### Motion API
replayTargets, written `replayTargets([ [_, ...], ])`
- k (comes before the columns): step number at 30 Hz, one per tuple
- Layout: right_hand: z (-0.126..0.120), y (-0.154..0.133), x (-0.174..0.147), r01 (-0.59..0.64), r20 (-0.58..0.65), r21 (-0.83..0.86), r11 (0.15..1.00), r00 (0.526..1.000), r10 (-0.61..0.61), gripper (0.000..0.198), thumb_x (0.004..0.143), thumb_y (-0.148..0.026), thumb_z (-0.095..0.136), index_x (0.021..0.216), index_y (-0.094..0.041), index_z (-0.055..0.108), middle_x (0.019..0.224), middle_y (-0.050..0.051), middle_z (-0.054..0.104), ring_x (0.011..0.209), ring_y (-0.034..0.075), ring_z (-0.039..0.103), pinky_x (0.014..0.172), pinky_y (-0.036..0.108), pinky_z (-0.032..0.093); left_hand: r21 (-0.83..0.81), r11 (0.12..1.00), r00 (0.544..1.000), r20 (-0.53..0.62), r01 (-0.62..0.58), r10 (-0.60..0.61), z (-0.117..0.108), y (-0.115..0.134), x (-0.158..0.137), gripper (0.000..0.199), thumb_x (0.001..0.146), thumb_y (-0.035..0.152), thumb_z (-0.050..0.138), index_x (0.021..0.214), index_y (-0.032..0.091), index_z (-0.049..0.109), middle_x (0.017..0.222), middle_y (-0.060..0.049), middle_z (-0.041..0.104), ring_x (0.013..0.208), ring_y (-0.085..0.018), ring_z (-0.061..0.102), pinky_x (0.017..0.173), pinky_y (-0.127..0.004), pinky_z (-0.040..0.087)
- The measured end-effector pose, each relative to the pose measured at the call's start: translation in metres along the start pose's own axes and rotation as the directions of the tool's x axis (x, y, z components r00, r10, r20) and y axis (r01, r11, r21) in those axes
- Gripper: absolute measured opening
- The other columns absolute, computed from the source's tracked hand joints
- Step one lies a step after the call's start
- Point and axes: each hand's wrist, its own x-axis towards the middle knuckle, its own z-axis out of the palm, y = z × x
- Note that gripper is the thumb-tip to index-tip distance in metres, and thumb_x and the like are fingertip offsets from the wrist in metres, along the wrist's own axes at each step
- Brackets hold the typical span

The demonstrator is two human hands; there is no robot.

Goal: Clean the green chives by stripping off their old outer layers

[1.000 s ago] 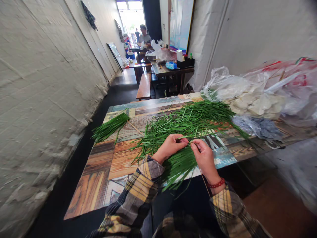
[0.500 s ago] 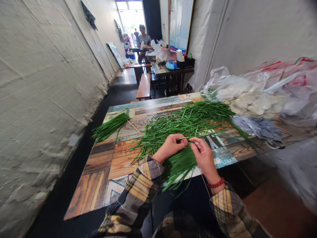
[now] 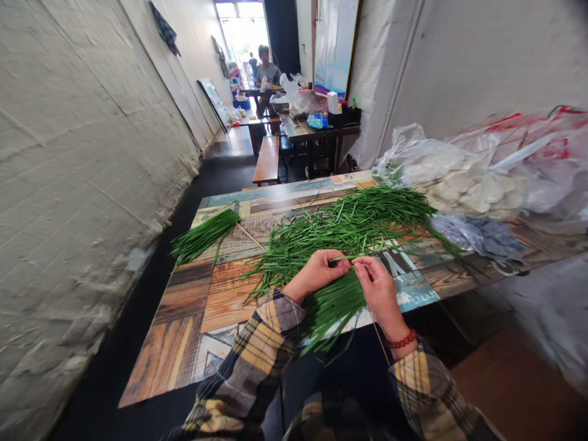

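My left hand (image 3: 324,269) is closed, with a green garlic chive (image 3: 342,258) pinched between thumb and fingers. My right hand (image 3: 376,285), a red bead bracelet at its wrist, pinches at the same chive's end, fingertips close to the left ones. Below both hands, a row of chives (image 3: 335,300) fans down toward the table's front edge. A thin wooden skewer (image 3: 380,340) sticks out beneath my right palm; its upper part is hidden. Beyond my hands lies a loose heap of chives (image 3: 340,223).
At the table's (image 3: 184,306) left edge lies another chive bundle (image 3: 206,233) with thin sticks (image 3: 250,236) beside it. Plastic bags (image 3: 482,177) with pale contents and a grey cloth (image 3: 480,236) sit on the right. Farther back are a bench (image 3: 267,160) and a seated person (image 3: 267,73).
My right fingers have closed down onto the chive's end, their tips coming together. The left hand has barely shifted, and the rest looks the same.
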Motion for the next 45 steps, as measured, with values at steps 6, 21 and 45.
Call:
replayTargets([
  [6,-0.001,-0.002,0.001,0.006,-0.001,-0.036,0.999,1.0,-0.006,0.029,0.085,-0.046,0.052,0.091,-0.018,0.06,0.081,0.005,0.068,0.075,0.019,0.062,0.071,0.031,0.047,0.073,0.997,1.0,-0.006,-0.026,0.026,0.0,0.0,0.0,0.016,0.074,0.026,0.06,0.071,0.011,0.061,0.061,0.003,0.048,0.059,-0.007,0.039,0.057,-0.021,0.032],
  [21,0.002,-0.001,0.005,0.035,-0.088,-0.076,0.997,0.995,-0.042,0.024,0.086,-0.038,0.048,0.084,-0.018,0.061,0.074,0.004,0.066,0.071,0.018,0.06,0.068,0.03,0.047,-0.207,0.977,0.924,-0.381,-0.059,-0.025,-0.02,0.013,-0.003,0.038,0.077,0.037,0.063,0.106,0.014,0.059,0.082,-0.002,0.058,0.068,-0.008,0.053,0.063,-0.02,0.042],
  [45,-0.049,-0.154,0.003,0.554,0.477,-0.006,0.833,0.733,-0.485,0.022,0.087,-0.031,0.048,0.089,-0.023,0.068,0.08,0.0,0.068,0.069,0.016,0.061,0.065,0.026,0.045,-0.096,0.995,0.968,-0.249,-0.02,-0.005,0.031,0.102,-0.116,0.04,0.075,0.05,0.062,0.069,0.011,0.056,0.061,0.003,0.046,0.057,-0.007,0.035,0.054,-0.02,0.028],
])
